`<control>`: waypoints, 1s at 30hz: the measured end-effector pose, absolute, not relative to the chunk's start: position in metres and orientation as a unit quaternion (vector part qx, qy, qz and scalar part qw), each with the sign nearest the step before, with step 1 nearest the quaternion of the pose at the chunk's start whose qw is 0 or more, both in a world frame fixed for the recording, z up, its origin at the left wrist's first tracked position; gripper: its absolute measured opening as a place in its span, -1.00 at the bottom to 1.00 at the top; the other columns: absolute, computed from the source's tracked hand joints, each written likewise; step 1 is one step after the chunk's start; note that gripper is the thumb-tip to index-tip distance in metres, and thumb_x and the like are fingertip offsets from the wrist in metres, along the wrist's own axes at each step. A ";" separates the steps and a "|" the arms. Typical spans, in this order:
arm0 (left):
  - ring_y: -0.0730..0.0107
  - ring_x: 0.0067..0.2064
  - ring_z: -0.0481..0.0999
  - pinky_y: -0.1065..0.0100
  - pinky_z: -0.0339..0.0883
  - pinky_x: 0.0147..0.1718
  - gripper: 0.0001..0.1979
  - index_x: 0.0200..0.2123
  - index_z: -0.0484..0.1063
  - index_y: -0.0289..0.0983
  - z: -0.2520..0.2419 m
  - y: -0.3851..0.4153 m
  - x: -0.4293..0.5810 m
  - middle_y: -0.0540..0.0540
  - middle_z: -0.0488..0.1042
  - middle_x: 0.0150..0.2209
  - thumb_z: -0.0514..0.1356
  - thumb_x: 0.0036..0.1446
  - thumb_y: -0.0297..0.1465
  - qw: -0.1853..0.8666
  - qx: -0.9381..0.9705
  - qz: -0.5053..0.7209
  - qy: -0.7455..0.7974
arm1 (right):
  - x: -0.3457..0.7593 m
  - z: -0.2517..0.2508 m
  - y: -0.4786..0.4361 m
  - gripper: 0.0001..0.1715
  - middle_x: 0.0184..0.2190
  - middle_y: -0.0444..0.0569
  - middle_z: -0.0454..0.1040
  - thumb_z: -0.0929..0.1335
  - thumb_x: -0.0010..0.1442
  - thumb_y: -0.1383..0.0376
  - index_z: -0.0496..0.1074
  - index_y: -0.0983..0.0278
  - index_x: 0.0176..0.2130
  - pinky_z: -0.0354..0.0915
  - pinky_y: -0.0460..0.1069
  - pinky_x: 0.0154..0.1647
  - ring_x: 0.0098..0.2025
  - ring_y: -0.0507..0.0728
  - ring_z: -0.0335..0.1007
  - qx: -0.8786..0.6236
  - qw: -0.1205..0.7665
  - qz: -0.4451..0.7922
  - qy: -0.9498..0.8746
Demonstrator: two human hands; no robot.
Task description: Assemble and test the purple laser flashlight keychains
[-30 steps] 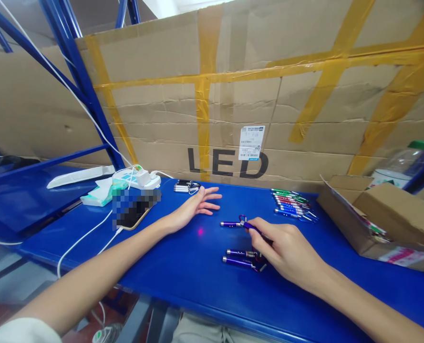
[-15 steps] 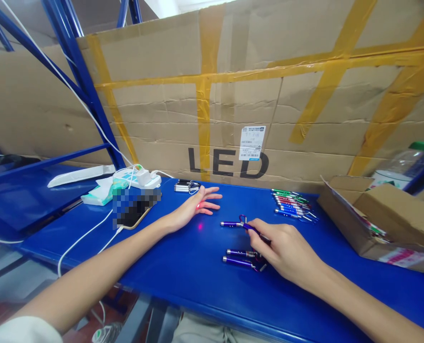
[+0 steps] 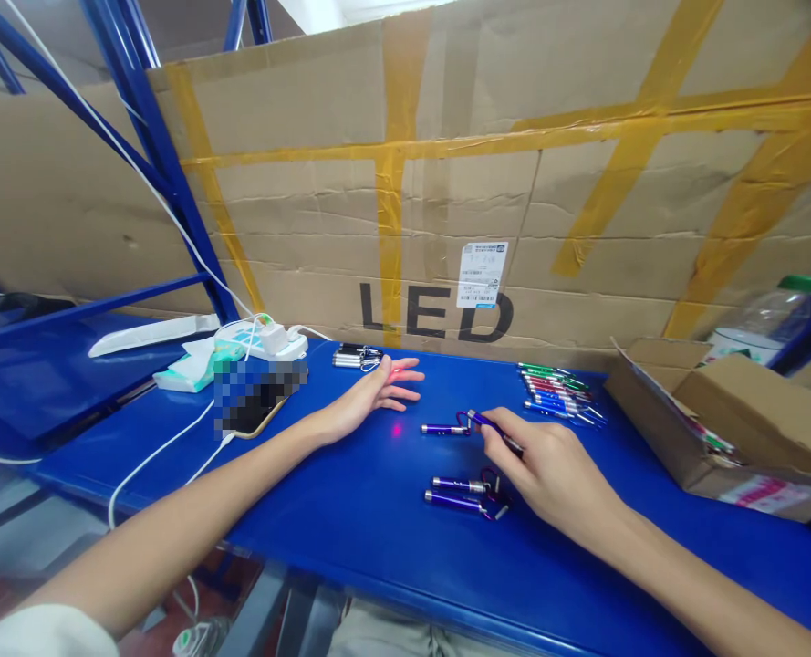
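Between the fingers and thumb of my right hand (image 3: 548,465) is a purple laser pointer (image 3: 497,433), tilted with its tip to the left. My left hand (image 3: 364,401) is open with fingers spread, held just over the table and empty. Red light falls on its fingers, and a red spot (image 3: 397,430) shows on the blue table (image 3: 337,520). A purple laser pointer (image 3: 441,429) lies just left of the held one. Two more, an upper one (image 3: 457,484) and a lower one (image 3: 452,500), lie below with their cords.
Several green, red and blue pointers (image 3: 559,392) lie beside an open cardboard box (image 3: 658,429) at right. Silver and black ones (image 3: 356,358) are behind my left hand. A charging phone (image 3: 258,406) and a power strip (image 3: 292,345) stand left; a large carton (image 3: 296,228) walls the back.
The laser pointer in my right hand has turned, its tip now raised slightly. The red light has moved up my left fingers, and the table spot a little right.
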State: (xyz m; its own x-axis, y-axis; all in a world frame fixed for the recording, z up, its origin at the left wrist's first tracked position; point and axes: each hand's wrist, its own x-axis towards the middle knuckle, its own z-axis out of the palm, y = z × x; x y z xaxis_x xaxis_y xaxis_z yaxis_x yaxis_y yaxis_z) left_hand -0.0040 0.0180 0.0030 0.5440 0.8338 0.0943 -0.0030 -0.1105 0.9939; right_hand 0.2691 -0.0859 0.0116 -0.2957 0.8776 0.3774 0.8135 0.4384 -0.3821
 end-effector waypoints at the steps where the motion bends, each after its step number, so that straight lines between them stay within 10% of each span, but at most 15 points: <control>1: -0.16 0.25 0.53 0.00 0.36 0.16 -0.08 0.41 0.34 -0.16 0.003 0.018 -0.004 -0.35 0.40 0.39 -0.02 0.29 0.36 0.586 0.653 0.358 0.318 | 0.269 0.012 -0.086 -0.57 -0.55 -0.11 0.50 0.16 0.51 0.10 0.52 0.20 -0.13 0.03 0.00 -0.45 -0.57 0.12 0.34 -0.532 0.276 0.056 -0.799; 30: -0.14 0.24 0.54 0.02 0.36 0.15 -0.06 0.39 0.36 -0.17 0.005 0.017 -0.004 -0.34 0.45 0.34 -0.01 0.26 0.38 0.589 0.651 0.358 0.318 | 0.269 0.013 -0.085 -0.53 -0.47 -0.09 0.54 0.17 0.51 0.03 0.55 0.17 -0.14 0.06 0.01 -0.40 -0.49 0.15 0.39 -0.537 0.246 0.076 -0.804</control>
